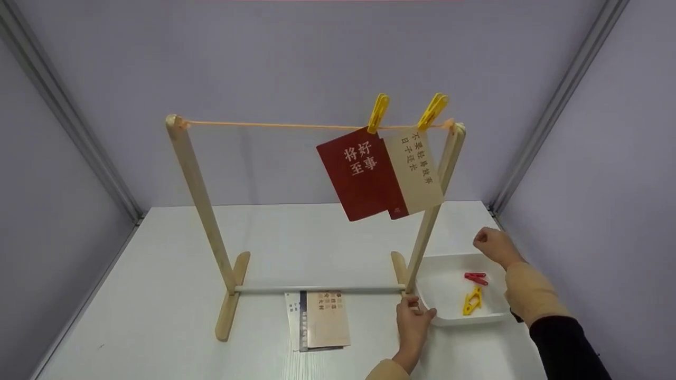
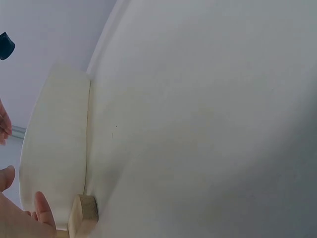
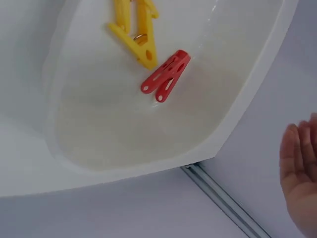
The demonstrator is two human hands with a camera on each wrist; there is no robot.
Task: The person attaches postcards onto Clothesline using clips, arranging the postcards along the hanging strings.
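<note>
My left hand point(image 1: 413, 324) is beside the near left corner of a white tray point(image 1: 459, 321) and the rack's right foot point(image 1: 398, 264). Its thumb and fingers are apart in the left wrist view; contact is unclear. Above the tray's right side hangs my right hand point(image 1: 496, 247), loosely bent and holding nothing visible. A red clip point(image 1: 476, 278) and a yellow clip point(image 1: 472, 301) lie in the tray; the right wrist view shows more yellow pieces, partly cut off. Two yellow clips point(image 1: 378, 113) point(image 1: 433, 111) hold a red booklet point(image 1: 364, 179) and a beige-and-red one point(image 1: 417, 174) on the orange cord.
The wooden rack's left post point(image 1: 203, 203) stands at the left, its foot point(image 1: 227, 316) on the white table point(image 1: 158, 264). A white bar point(image 1: 317, 288) joins the posts low down. Several overlapping booklets point(image 1: 327, 322) lie just in front of it. Pale walls surround the table.
</note>
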